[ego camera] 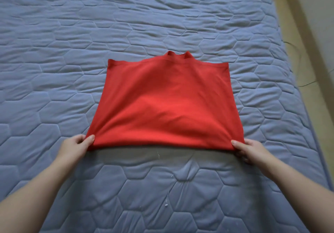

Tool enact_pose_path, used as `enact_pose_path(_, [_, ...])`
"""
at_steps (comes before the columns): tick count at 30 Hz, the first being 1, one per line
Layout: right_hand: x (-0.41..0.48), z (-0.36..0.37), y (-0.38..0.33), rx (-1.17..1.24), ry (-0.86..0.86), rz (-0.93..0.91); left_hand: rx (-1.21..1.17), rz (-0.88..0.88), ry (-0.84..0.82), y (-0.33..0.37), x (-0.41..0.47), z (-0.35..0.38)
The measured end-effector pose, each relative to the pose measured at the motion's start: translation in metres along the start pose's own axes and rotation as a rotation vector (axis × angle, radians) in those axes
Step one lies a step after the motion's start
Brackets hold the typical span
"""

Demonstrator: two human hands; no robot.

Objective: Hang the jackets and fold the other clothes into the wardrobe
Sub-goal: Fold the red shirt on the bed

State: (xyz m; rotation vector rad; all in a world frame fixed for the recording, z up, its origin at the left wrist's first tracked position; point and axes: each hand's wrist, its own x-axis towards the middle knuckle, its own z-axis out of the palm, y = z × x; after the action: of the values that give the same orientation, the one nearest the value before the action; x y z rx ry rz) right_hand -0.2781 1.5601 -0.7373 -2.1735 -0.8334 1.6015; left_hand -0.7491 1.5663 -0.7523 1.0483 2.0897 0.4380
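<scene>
- A red garment (166, 106) lies folded on a bed (72, 42) covered in blue-grey fabric quilted with hexagons. It sits just past the middle of the view, toward 12 o'clock from the person.
- The garment forms a rough rectangle. Its far edge at 12 o'clock is a stitched hem, and two small red points of cloth (178, 54) stick out beyond it.
- The left hand (75, 145) is at the garment's 7 o'clock corner. Its fingers (89, 139) pinch the cloth, with the thumb on top and the other fingers curled beneath the edge.
- The right hand (250, 149) is at the 5 o'clock corner. Its fingers (237, 144) pinch that corner the same way, thumb lying on the red cloth and the rest tucked under.
- The near edge at 6 o'clock runs taut between the two hands and is raised off the bed. A dark band of shadow (144, 155) lies on the quilting right below it.
- The far part of the garment rests flat on the bed, with soft creases running toward the held corners.
- Both bare forearms reach in from 7 and 5 o'clock.
- A few white threads (166, 204) lie on the bed at 6 o'clock, near the person and apart from the garment.
- At 2 o'clock, beyond the bed's edge, runs a strip of pale yellowish floor (316, 33), with a thin dark strand (299, 60) curving over it.
</scene>
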Motion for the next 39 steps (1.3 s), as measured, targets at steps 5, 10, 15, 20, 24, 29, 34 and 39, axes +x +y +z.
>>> enact_pose_path(5, [-0.006, 0.002, -0.004, 0.100, -0.041, -0.018, -0.074, 0.052, -0.067, 0.007, -0.010, 0.002])
enact_pose_path(10, [-0.018, 0.001, 0.016, 0.049, -0.036, 0.020, -0.148, -0.041, -0.022, -0.027, -0.026, -0.001])
enact_pose_path(15, [-0.062, -0.009, 0.063, 0.020, -0.096, 0.106, -0.159, -0.139, -0.059, -0.081, -0.085, -0.007])
enact_pose_path(20, [-0.093, -0.008, 0.090, 0.008, -0.110, 0.176, -0.132, -0.229, -0.105, -0.107, -0.128, -0.012])
enact_pose_path(24, [-0.113, -0.006, 0.106, -0.074, -0.168, 0.219, -0.026, -0.224, -0.131, -0.114, -0.147, -0.022])
enact_pose_path(29, [-0.119, 0.000, 0.115, -0.145, -0.149, 0.206, 0.032, -0.228, -0.136, -0.115, -0.160, -0.021])
enact_pose_path(34, [-0.134, -0.003, 0.123, -0.155, -0.162, 0.201, -0.077, -0.398, -0.159, -0.114, -0.182, -0.018])
enact_pose_path(39, [-0.137, -0.014, 0.113, -0.285, -0.313, 0.369, -0.055, -0.624, -0.302, -0.091, -0.185, -0.021])
